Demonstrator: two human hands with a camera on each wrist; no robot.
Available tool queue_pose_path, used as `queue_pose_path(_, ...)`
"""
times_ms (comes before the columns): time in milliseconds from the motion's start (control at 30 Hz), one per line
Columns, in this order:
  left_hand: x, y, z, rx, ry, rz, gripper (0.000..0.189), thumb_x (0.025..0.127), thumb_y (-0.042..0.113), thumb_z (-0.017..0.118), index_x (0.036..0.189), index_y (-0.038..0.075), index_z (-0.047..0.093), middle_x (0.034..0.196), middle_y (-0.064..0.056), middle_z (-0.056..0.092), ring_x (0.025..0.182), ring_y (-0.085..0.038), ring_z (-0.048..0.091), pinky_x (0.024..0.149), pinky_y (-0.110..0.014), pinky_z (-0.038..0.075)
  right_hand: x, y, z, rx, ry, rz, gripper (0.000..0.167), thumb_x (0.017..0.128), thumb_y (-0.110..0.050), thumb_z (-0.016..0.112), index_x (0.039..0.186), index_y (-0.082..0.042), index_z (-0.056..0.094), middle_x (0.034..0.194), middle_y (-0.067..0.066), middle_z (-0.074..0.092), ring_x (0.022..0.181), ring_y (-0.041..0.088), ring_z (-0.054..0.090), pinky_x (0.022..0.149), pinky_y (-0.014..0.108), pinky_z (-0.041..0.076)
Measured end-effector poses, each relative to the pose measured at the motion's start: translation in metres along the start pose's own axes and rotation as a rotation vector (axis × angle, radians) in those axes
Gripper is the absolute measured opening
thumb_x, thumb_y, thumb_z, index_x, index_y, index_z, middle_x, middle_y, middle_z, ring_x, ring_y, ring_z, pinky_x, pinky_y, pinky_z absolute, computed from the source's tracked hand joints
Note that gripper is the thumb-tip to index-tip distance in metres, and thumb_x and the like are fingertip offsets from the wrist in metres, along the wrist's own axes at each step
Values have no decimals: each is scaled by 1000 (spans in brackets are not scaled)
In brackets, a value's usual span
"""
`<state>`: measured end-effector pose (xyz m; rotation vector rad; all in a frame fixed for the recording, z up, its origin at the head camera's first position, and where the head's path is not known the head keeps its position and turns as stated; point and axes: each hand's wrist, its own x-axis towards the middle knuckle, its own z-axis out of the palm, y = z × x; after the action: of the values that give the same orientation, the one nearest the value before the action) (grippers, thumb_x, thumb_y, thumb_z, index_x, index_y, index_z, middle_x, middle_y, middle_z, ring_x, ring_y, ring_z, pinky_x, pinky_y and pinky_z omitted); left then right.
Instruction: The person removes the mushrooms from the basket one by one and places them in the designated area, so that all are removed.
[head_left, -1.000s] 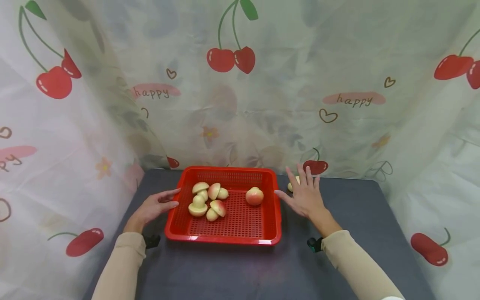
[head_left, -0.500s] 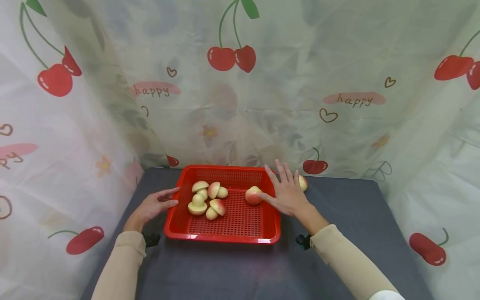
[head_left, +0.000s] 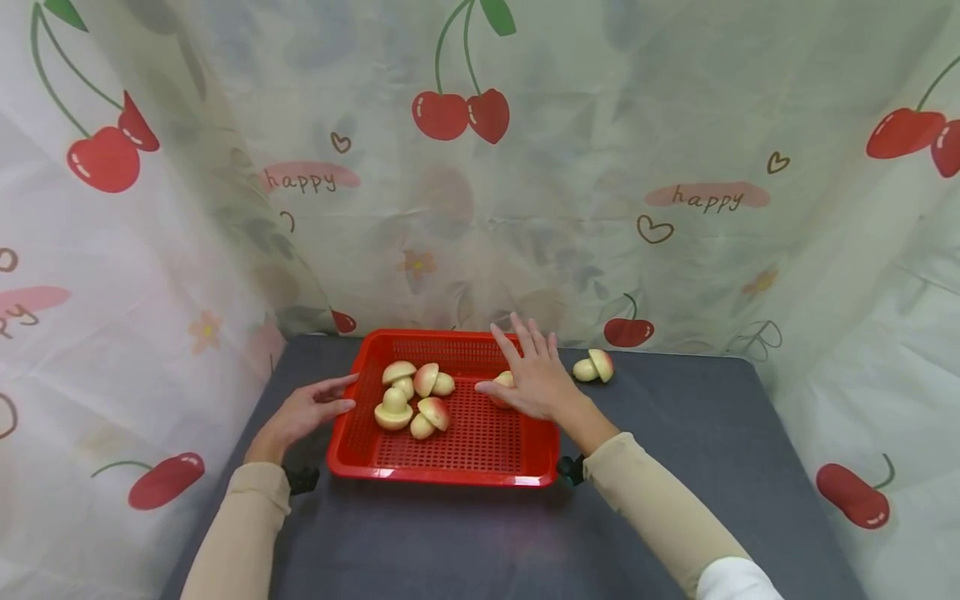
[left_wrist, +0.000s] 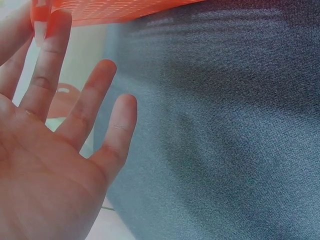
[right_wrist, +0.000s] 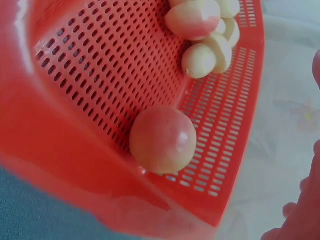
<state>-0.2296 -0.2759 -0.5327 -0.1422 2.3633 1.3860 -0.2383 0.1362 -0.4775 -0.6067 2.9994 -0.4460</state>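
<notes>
My left hand is at the left rim of a red plastic basket, fingertips right at the edge. In the left wrist view its fingers are extended and spread, with the red rim at the upper fingertips. My right hand is over the basket's right part with fingers spread, holding nothing. It partly hides a toy mushroom in the head view. The right wrist view shows that mushroom's round pinkish cap in the basket's corner. Several more cream toy mushrooms with pinkish caps lie in the basket's left half.
Another toy mushroom lies on its side on the dark grey table, behind and right of the basket. A cherry-printed curtain encloses the table at the back and sides.
My right hand has moved left, from beside the basket to over its right side. The mushroom on the table at right, earlier partly hidden, now shows whole. The left hand stays put.
</notes>
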Motion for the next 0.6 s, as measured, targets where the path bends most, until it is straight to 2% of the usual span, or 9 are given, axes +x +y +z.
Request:
queue_pose_path(167, 0, -2, -1, 8, 1, -3, 65, 93, 41, 73, 153, 28, 49, 141, -17, 62, 124, -30, 64, 106, -51, 54, 7, -8, 9, -23, -25, -21, 95, 92, -80, 45, 165, -36, 1, 174, 6, -8, 161, 39, -3, 127, 68, 6)
queue_pose_path(267, 0, -3, -1, 9, 3, 0, 65, 94, 40, 72, 153, 28, 49, 141, -17, 62, 122, -29, 65, 106, -51, 54, 11, -11, 13, -16, -35, -41, 98, 91, -79, 49, 165, -34, 5, 174, 8, -3, 160, 41, 4, 127, 67, 10)
queue_pose_path(467, 1, -3, -1, -10, 7, 12, 65, 94, 38, 73, 153, 26, 49, 140, -17, 62, 120, -27, 66, 104, -49, 56, 17, -13, 22, 52, -64, -18, 98, 88, -76, 58, 165, -32, 15, 171, 8, 14, 156, 40, 21, 122, 61, 32)
queue_pose_path(600, 1, -2, -1, -27, 9, 15, 64, 94, 37, 73, 153, 25, 49, 140, -18, 62, 119, -27, 67, 104, -49, 56, 21, -11, 29, 154, -72, 6, 95, 84, -66, 71, 161, -31, 28, 165, 7, 28, 149, 37, 32, 114, 55, 45)
